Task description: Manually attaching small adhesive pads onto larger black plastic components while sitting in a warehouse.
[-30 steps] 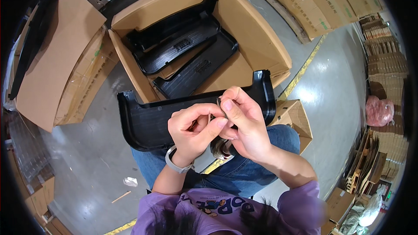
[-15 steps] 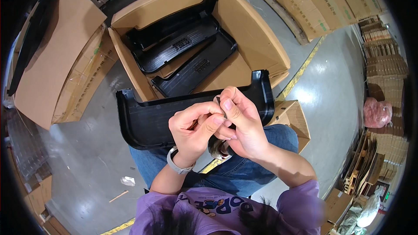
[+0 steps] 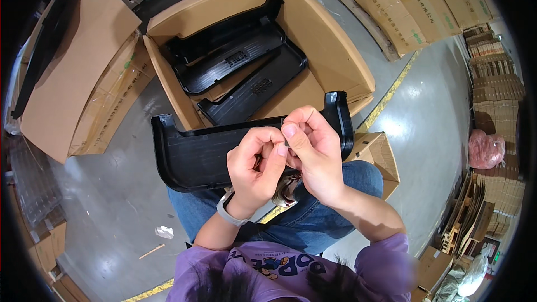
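Note:
My left hand (image 3: 257,159) and my right hand (image 3: 316,154) meet in front of me, thumbs and fingertips pinched close together. Between them shows a sliver of a small dark piece, too small and too covered to name. Beneath my hands a long black plastic tray-like panel (image 3: 196,159) with raised ends lies across my knees, its far edge by the open carton. My hands hover over its right half and hide part of it. Inside the cardboard box (image 3: 330,39) rest more black panels (image 3: 254,86), tilted over one another.
At the left stands another large carton (image 3: 72,67) with a dark strip leaning on it. A small open box (image 3: 383,159) is beside my right knee. Sealed cartons (image 3: 397,5) sit at the far right, stacked flat cardboard (image 3: 495,84) beyond. A white scrap (image 3: 164,232) lies on the floor.
My hands have drawn slightly closer together, the left shifting a little to the right. The fingers remain pinched, and the panel stays on my lap.

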A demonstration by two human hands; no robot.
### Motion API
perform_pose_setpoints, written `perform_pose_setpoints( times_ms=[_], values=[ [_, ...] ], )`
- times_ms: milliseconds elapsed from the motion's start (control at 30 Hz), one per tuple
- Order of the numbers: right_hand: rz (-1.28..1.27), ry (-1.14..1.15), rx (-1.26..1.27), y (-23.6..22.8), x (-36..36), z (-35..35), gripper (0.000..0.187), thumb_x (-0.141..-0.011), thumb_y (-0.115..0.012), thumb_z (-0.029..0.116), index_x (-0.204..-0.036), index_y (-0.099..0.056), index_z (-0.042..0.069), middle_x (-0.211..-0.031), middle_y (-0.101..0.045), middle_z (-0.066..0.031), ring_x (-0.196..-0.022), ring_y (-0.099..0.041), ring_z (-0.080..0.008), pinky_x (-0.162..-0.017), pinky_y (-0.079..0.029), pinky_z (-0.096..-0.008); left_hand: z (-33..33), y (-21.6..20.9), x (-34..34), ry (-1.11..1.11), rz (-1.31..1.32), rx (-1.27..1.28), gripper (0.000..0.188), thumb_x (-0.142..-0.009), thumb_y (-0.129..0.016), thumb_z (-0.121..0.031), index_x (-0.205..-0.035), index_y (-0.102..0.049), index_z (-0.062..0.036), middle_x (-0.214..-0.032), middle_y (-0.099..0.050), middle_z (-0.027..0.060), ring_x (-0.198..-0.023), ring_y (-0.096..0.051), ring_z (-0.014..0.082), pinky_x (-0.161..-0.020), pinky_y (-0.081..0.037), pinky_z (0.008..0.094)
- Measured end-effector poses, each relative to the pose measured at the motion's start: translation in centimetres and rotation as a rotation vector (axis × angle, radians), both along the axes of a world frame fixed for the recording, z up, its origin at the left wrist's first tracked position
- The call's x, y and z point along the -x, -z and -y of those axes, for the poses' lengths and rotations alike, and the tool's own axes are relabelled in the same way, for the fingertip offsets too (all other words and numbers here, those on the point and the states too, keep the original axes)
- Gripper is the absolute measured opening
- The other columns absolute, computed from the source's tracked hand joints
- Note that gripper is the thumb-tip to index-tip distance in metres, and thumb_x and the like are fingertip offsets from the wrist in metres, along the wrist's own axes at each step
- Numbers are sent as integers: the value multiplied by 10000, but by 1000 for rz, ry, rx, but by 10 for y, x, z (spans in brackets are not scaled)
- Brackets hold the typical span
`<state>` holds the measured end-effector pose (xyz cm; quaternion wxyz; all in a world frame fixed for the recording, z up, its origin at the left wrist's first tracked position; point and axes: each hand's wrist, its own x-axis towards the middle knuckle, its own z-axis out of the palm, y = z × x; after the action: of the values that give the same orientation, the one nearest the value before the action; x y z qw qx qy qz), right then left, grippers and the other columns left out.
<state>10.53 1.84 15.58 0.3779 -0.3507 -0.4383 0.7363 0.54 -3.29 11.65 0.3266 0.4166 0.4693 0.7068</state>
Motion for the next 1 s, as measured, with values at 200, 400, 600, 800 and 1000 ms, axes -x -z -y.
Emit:
perform_pose_setpoints(
  times_ms=[200, 400, 600, 800, 1000],
  values=[
    [258, -187, -173, -12, -5, -7, 164, -912, -593, 109, -997, -577, -30, -841, -601, -30, -765, -572, -42, -648, -483, -188, 1, 5, 5, 15, 244, -32, 30, -850, -583, 22, -862, -568, -1, -639, -409, -85, -545, -289, -9, -485, -221, 171],
    [325, -216, -420, -11, -15, -14, 230, -837, -648, -10, -1065, -633, -42, -950, -655, -76, -838, -633, -91, -706, -518, -208, -2, 6, 11, -12, 148, 37, 46, -818, -627, 18, -850, -598, 3, -585, -382, -90, -515, -269, -14, -459, -206, 172],
    [466, -203, -507, -13, -14, -16, 127, -834, -653, 4, -950, -670, -47, -797, -677, -66, -760, -639, -79, -656, -511, -201, -2, 8, 16, 39, 128, 64, 71, -790, -630, 41, -839, -601, -1, -576, -390, -83, -509, -280, -11, -457, -227, 170],
    [696, -162, -706, -18, -11, -13, 104, -832, -643, 26, -910, -665, -40, -748, -674, -74, -677, -634, -83, -593, -501, -212, -4, 10, 13, 42, 176, 39, 76, -783, -625, 54, -823, -595, -3, -647, -454, -54, -537, -319, -2, -475, -248, 169],
    [550, -114, -744, -4, -9, -19, 66, -840, -609, 32, -874, -648, -9, -645, -603, -66, -508, -532, -76, -473, -408, -216, -8, 21, 15, 59, 131, -47, 72, -783, -610, 51, -823, -579, 0, -837, -493, 13, -618, -383, 19, -529, -283, 165]
  ],
)
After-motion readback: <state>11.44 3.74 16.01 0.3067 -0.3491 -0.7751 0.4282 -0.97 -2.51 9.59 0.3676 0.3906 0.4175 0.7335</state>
